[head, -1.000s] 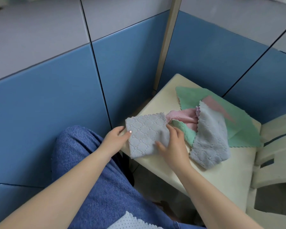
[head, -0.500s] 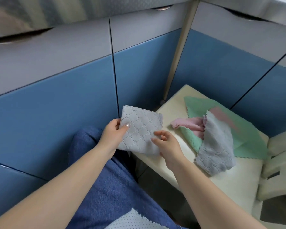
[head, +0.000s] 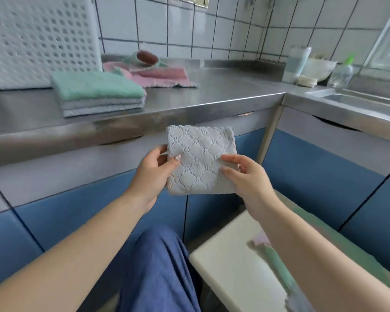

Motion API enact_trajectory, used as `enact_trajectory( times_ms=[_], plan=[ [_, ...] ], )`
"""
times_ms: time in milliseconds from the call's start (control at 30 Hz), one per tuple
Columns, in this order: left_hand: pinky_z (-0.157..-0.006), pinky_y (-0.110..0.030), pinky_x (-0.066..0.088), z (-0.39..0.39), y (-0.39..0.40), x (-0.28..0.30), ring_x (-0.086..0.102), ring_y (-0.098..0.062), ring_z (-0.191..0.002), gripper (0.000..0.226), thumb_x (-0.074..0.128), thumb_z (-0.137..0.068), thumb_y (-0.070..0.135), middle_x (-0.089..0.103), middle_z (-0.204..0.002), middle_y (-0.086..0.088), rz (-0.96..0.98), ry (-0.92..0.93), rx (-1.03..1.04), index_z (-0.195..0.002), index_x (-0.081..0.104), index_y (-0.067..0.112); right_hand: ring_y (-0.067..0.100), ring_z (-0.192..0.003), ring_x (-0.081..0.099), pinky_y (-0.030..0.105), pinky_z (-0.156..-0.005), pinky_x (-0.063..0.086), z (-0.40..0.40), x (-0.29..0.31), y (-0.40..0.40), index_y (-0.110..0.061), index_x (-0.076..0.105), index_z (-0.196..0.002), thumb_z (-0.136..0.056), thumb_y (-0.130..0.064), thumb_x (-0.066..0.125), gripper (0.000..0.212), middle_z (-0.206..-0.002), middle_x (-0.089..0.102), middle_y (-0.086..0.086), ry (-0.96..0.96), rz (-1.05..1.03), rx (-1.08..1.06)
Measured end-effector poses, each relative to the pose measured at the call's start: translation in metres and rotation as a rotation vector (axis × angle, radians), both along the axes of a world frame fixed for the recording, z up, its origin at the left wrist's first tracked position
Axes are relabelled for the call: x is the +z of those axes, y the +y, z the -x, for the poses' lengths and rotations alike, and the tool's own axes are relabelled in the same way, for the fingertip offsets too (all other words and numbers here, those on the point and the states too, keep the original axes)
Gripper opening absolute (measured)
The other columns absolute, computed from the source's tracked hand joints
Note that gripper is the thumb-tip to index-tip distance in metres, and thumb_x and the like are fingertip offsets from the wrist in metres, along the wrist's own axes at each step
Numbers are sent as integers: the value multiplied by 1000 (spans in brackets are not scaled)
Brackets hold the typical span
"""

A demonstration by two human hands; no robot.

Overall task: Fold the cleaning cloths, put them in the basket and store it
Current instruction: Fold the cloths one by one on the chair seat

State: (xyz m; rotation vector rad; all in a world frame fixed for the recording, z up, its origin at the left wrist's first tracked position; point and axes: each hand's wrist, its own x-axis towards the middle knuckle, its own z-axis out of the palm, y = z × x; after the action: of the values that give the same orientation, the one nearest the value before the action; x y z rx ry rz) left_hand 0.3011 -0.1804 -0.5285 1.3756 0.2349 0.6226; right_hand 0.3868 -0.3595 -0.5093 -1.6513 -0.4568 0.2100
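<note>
1. A steel counter point(head: 212, 95) runs across the upper half of the view, with grey and blue cabinet doors point(head: 77, 176) below it and white wall tiles behind.
2. A white perforated basket point(head: 38, 39) stands at the counter's far left, against the wall.
3. A cream stool point(head: 230, 266) sits at lower right, with unfolded cloths point(head: 277, 264) on it, partly hidden by the right forearm.
4. A stack of folded cloths point(head: 97, 93), green on top and grey beneath, lies just in front of the basket.
5. A pink cloth point(head: 162, 77) lies spread behind the stack, something dark and round resting on it.
6. A folded grey cloth point(head: 200, 158) is held in the air before the counter's edge, above the lap.
7. The left hand point(head: 151, 174) pinches its left edge with the thumb on the front.
8. The right hand point(head: 248, 176) pinches its right edge.
9. A cup, a bowl and a bottle point(head: 342, 70) stand near the sink, blurred.
</note>
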Motion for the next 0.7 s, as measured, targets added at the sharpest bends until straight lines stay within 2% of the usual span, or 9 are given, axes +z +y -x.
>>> enact_trajectory(
  times_ms=[100, 167, 233, 300, 400, 467, 533, 567, 700],
  plan=[
    [-79, -26, 53, 10, 13, 32, 66, -6, -89, 50, 62, -88, 13, 72, -99, 8, -173, -77, 70, -127, 45, 40, 20, -100, 59, 39, -87, 50, -1, 32, 9, -33, 71, -92, -85, -16, 66, 19, -102, 65, -9, -58, -30, 34],
    [-79, -19, 49, 18, 22, 52, 63, -2, -85, 59, 62, -89, 12, 71, -96, 11, -300, -118, 121, -127, 40, 51, 21, -99, 59, 39, -88, 49, 1, 47, 17, -32, 71, -93, -84, -15, 67, 20, -101, 66, -5, -71, -57, 58],
    [-84, -19, 49, 26, 31, 68, 62, -5, -93, 58, 60, -90, 11, 69, -103, 11, -402, -128, 149, -120, 45, 59, 20, -96, 57, 37, -85, 48, 3, 60, 26, -30, 71, -93, -84, -13, 67, 20, -102, 67, 0, -70, -82, 92],
    [-87, -18, 47, 33, 39, 82, 58, -4, -89, 54, 59, -91, 10, 66, -96, 24, -493, -113, 187, -107, 57, 62, 17, -88, 55, 31, -75, 45, 4, 71, 37, -29, 71, -92, -84, -12, 66, 19, -99, 66, 1, -81, -103, 134],
    [-94, -28, 46, 40, 56, 105, 59, -2, -90, 47, 61, -89, 11, 67, -93, 29, -555, -78, 239, -93, 66, 58, 13, -76, 54, 20, -60, 41, 3, 92, 60, -28, 71, -89, -86, -9, 65, 20, -93, 64, 1, -84, -137, 179],
    [-96, -22, 44, 45, 71, 124, 60, -2, -100, 38, 62, -89, 15, 64, -108, 23, -595, -52, 273, -95, 66, 52, 13, -76, 55, 22, -68, 43, 2, 107, 80, -27, 71, -86, -86, -7, 64, 20, -91, 64, 3, -71, -181, 212],
    [-88, -4, 37, 51, 91, 143, 53, 4, -106, 32, 61, -89, 20, 55, -120, 21, -685, 15, 316, -102, 62, 50, 14, -80, 55, 27, -74, 42, -1, 123, 104, -26, 71, -85, -86, -8, 64, 19, -93, 65, 3, -81, -188, 236],
    [-84, -2, 33, 54, 100, 151, 50, 6, -107, 30, 61, -90, 23, 52, -120, 21, -724, 53, 337, -106, 61, 48, 15, -82, 55, 28, -74, 43, -2, 130, 115, -26, 71, -86, -86, -10, 64, 18, -96, 66, 3, -92, -176, 245],
    [-86, -10, 37, 64, 135, 180, 55, 2, -103, 27, 57, -92, 28, 56, -127, 14, -826, 161, 447, -117, 62, 37, 16, -88, 56, 31, -74, 49, -8, 158, 167, -23, 70, -98, -88, -13, 63, 16, -111, 64, 4, -111, -132, 282]
  ],
)
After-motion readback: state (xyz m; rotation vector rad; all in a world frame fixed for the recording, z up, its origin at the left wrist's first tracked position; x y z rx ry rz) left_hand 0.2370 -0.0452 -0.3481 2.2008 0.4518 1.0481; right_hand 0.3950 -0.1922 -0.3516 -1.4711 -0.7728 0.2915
